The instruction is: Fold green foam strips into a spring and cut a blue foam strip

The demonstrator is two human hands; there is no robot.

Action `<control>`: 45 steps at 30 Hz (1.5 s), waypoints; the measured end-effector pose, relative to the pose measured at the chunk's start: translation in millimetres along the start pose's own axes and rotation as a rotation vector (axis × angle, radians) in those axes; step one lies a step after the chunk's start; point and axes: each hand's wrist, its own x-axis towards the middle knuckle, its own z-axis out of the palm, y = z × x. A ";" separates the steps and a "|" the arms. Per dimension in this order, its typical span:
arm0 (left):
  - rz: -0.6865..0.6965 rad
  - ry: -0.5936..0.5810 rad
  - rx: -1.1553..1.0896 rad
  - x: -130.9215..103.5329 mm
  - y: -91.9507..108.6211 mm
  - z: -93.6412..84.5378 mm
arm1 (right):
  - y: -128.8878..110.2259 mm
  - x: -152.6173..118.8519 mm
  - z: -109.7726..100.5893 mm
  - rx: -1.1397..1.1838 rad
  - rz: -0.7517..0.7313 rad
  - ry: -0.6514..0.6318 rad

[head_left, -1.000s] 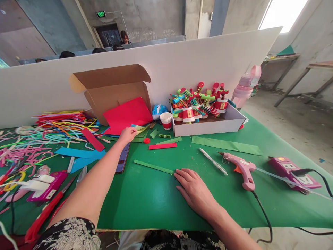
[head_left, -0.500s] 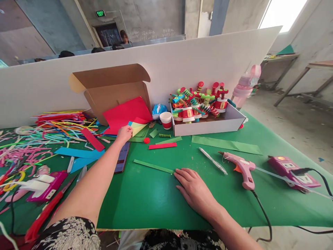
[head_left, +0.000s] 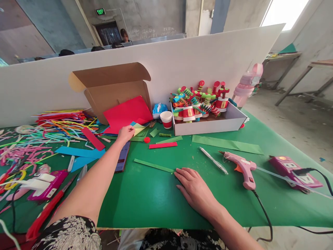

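Note:
My left hand [head_left: 126, 133] is stretched forward, its fingers pinched on the edge of a pale yellow paper sheet [head_left: 139, 130]. Under and around that sheet lie green paper pieces [head_left: 144, 133], with red paper [head_left: 127, 113] leaning in a cardboard box behind. My right hand [head_left: 191, 184] rests flat on the green tabletop with nothing in it. Its fingertips are at the right end of a thin green paper strip [head_left: 153, 165]. Beyond the strip are a red paper strip [head_left: 163, 145], a red paper coil [head_left: 147, 140] and a green folded paper spring [head_left: 165, 135].
A pink glue gun [head_left: 243, 168] and a white pen-like stick [head_left: 213, 160] lie at right. Paper-cup figures fill a white box [head_left: 210, 128] at the back; a paper cup [head_left: 166, 119] stands beside it. Left are pipe cleaners [head_left: 62, 118], scissors [head_left: 47, 215] and a phone [head_left: 122, 158].
My left hand has shifted slightly to the right, and the pale yellow sheet in its fingers has moved a little. My right hand stays in place.

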 end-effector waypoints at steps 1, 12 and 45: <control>0.021 0.019 0.028 -1.7 2.5 0.4 | 0.0 0.0 0.0 0.002 -0.001 0.002; 0.157 -0.046 0.245 -19.9 21.7 4.0 | -0.2 -0.1 -0.5 -0.019 0.010 -0.031; 0.128 -0.040 0.438 -14.9 16.2 0.4 | -3.3 -5.7 0.7 -0.109 0.054 0.078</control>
